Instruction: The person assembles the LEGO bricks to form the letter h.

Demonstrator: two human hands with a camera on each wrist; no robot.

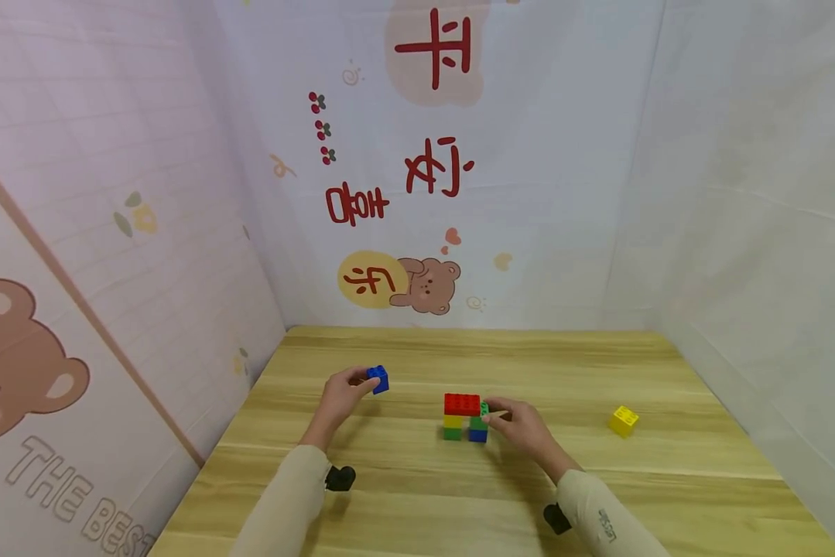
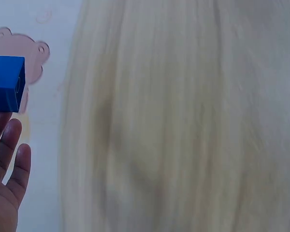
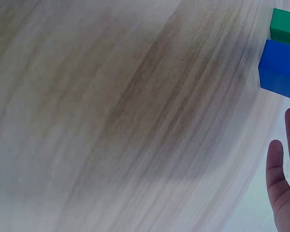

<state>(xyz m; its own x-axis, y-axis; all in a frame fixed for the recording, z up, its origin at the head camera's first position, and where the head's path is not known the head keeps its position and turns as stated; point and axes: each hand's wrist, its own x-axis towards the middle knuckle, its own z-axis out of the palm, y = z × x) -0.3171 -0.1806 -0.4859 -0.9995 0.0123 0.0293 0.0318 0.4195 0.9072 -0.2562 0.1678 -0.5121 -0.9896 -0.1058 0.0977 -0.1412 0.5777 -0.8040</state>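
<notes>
My left hand (image 1: 343,400) pinches a blue toy brick (image 1: 378,380) between thumb and fingers, raised over the left part of the table. In the left wrist view that blue brick (image 2: 7,84) shows above spread fingers. Right of it stands a small toy-brick arch: a red brick (image 1: 462,403) lies across two columns, yellow on green (image 1: 453,434) at left, green over blue (image 1: 477,435) at right. My right hand (image 1: 525,427) pinches a green brick (image 1: 484,408) at the arch's right side. The right wrist view shows a blue brick (image 3: 280,67) beyond the fingertips.
A loose yellow brick (image 1: 624,421) sits on the wooden table (image 1: 403,495) to the right. Printed cloth walls (image 1: 542,232) enclose the table's back and sides. Dark wrist devices (image 1: 340,477) show below both sleeves.
</notes>
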